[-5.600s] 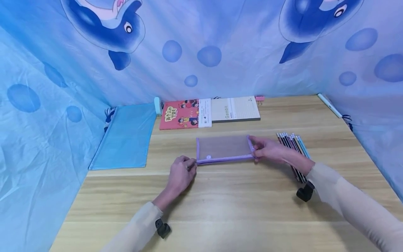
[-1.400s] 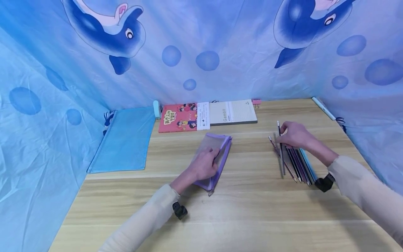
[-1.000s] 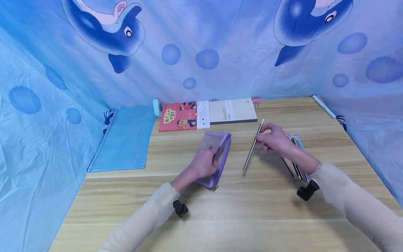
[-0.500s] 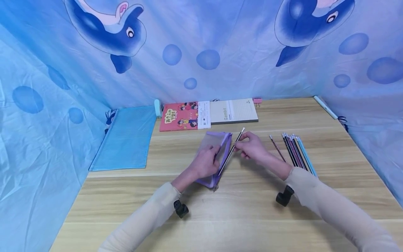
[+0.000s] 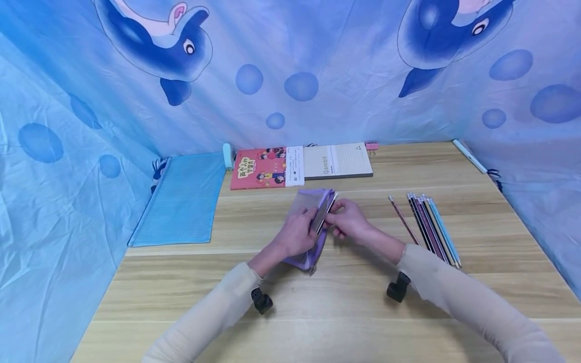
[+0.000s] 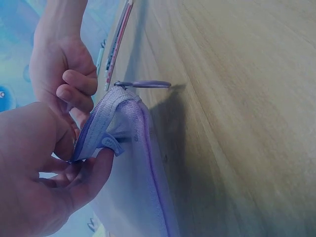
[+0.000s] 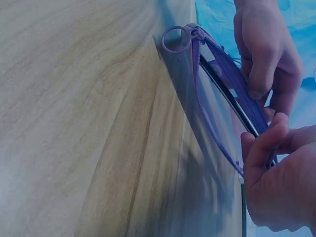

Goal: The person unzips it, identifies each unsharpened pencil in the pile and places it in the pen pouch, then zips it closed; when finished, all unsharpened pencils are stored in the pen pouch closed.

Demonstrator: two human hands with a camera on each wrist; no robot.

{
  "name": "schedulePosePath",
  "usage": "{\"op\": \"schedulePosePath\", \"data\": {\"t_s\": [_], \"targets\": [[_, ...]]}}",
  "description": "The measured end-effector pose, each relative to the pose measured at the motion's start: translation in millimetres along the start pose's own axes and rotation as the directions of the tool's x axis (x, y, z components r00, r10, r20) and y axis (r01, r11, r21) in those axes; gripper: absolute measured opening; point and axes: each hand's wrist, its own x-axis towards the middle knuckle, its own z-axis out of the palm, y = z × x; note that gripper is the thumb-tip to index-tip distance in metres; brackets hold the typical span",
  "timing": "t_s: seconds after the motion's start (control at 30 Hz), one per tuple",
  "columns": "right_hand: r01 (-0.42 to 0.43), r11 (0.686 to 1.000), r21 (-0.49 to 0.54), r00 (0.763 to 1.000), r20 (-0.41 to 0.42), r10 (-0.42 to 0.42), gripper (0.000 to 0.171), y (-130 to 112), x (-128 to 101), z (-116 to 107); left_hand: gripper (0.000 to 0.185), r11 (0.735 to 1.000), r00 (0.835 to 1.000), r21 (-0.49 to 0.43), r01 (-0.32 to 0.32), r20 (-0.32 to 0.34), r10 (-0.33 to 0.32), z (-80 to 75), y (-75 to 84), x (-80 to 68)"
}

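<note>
Right now, from the head view, your left hand [image 5: 297,236] grips the open edge of the purple mesh pouch [image 5: 306,202], which lies slanted on the wooden table [image 5: 317,312] just in front of the red book [image 5: 260,167]. Your right hand [image 5: 347,223] pinches a dark pencil [image 5: 325,214] that lies partly inside the pouch mouth. To the right of the pouch, well apart, the other pencils [image 5: 428,226] lie in a row, one red-brown one a little loose from the rest. A notebook [image 5: 338,160] sits beside the red book, and a blue zip bag [image 5: 183,196] lies to the pouch's left.

From the left wrist, your fingers [image 6: 81,180] curl round the pouch's lilac zip edge [image 6: 106,126]; the ring pull [image 6: 143,84] lies on the wood.

From the right wrist, the pencil [image 7: 232,101] runs along the inside of the zip, under the clear mesh, with your left hand's fingertips [image 7: 256,91] holding the upper edge up.
</note>
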Motion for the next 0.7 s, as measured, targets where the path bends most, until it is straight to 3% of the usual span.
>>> {"op": "schedulePosePath", "data": {"t_s": [0.53, 0.7], "targets": [[-0.01, 0.999, -0.049, 1.0, 0.015, 0.01, 0.024, -8, 2, 2, 0.065, 0.996, 0.999, -0.086, 0.021, -0.023, -0.023, -3.5, 3.3, 2.6], [0.035, 0.999, -0.038, 0.998, 0.056, -0.033, 0.029, -12, -1, -3, 0.063, 0.994, 0.998, -0.111, 0.01, -0.057, -0.017, -8.0, 0.7, 2.6]]}}
